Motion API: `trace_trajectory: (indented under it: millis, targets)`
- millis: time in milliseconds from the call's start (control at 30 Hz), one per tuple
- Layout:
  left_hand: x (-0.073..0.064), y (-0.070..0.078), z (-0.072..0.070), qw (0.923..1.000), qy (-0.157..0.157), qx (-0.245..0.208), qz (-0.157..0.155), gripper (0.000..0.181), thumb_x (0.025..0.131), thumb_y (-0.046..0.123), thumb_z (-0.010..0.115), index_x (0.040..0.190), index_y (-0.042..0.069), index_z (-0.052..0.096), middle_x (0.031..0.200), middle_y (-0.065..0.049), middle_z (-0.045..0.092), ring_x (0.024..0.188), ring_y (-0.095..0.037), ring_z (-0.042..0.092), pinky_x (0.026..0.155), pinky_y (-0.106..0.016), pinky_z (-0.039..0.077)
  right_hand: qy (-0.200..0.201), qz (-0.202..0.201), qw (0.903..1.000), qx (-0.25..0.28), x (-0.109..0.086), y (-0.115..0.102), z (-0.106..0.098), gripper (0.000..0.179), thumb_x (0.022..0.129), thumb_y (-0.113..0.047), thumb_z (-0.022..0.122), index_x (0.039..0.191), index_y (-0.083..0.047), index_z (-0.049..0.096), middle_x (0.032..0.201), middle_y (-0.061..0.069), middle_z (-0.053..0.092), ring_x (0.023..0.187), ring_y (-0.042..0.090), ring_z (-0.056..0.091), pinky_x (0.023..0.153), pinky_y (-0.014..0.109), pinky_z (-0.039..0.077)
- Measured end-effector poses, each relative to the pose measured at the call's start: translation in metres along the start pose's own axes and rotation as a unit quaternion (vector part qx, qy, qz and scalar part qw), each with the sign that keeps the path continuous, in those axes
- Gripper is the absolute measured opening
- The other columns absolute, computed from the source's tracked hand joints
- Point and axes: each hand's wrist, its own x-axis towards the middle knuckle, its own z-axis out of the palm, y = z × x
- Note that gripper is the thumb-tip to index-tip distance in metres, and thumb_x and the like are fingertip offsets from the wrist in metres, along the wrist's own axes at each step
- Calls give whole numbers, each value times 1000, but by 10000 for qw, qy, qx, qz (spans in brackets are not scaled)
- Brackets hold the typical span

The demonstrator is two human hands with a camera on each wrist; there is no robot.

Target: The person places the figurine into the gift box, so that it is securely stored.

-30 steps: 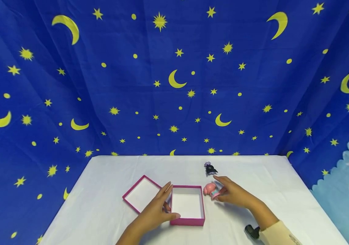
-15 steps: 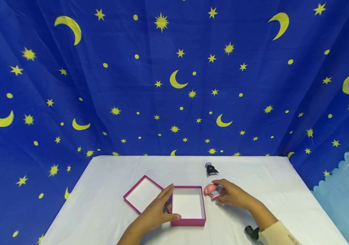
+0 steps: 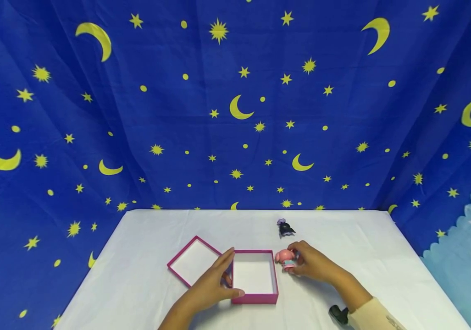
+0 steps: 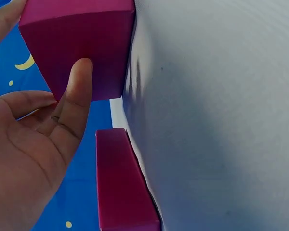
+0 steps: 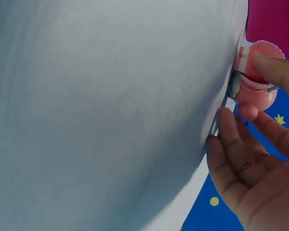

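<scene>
A small pink toy figure (image 3: 286, 259) with a light-blue band lies on the white cloth, right of the box. My right hand (image 3: 315, 261) grips it between thumb and fingers; in the right wrist view the thumb presses the pink toy figure (image 5: 255, 91), the other fingers curving below. An open magenta box (image 3: 255, 299) with a white inside stands in the middle. My left hand (image 3: 208, 285) holds its left side, the thumb at the near corner and the index finger toward the far one. In the left wrist view the thumb presses the magenta box (image 4: 94, 38).
The magenta lid (image 3: 181, 277), white side up, lies turned at an angle left of the box. A black and purple toy figure (image 3: 285, 228) lies farther back. A black object (image 3: 337, 315) sits by the right sleeve. Blue star-patterned cloth (image 3: 235, 137) hangs behind the table (image 3: 144, 247).
The right hand's fingers have closed in around the pink toy figure, which has turned slightly where it lies. The left hand stays at the box. The head view has shifted a little.
</scene>
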Motion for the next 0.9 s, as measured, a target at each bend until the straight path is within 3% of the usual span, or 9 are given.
trace_trajectory:
  millis: [133, 333, 533, 733, 900]
  targets:
    - [0, 0, 0, 10000, -23, -45, -38, 105, 79, 45, 85, 160, 7, 29, 170, -2, 20, 86, -4, 57, 78, -21, 46, 169, 48, 9998, -15, -1, -1, 0, 56, 80, -30, 86, 123, -7, 58, 111, 2, 63, 93, 13, 62, 81, 28, 53]
    - [-1, 0, 1, 9999, -9, -138, 76, 105, 79, 42, 85, 159, 5, 28, 170, -6, 20, 86, -5, 57, 75, -21, 47, 204, 148, 9978, 608, -3, -4, -2, 56, 80, -21, 85, 123, 0, 56, 114, 10, 68, 101, 23, 70, 84, 32, 58]
    - [-1, -1, 2, 9993, -13, -340, 138, 104, 80, 38, 85, 160, 6, 27, 170, -6, 19, 87, -7, 57, 74, -20, 48, 663, -112, 9960, 583, -9, -5, 0, 57, 79, -16, 84, 126, -1, 55, 119, 10, 63, 105, 26, 68, 91, 38, 58]
    - [-1, -4, 3, 9983, -14, -553, 183, 103, 80, 35, 86, 160, 9, 26, 170, -4, 19, 89, -9, 56, 73, -18, 51, 876, -212, 9881, 1250, -11, -11, 3, 59, 81, -9, 82, 131, -1, 52, 126, 15, 51, 116, 35, 62, 95, 37, 58]
    - [0, -4, 3, 9978, -53, -634, 186, 103, 81, 34, 86, 161, 9, 25, 171, -5, 17, 89, -9, 56, 73, -18, 52, 1067, -291, 9790, 1713, -11, -17, 4, 60, 82, -11, 83, 135, -3, 55, 127, 16, 48, 115, 35, 62, 92, 34, 59]
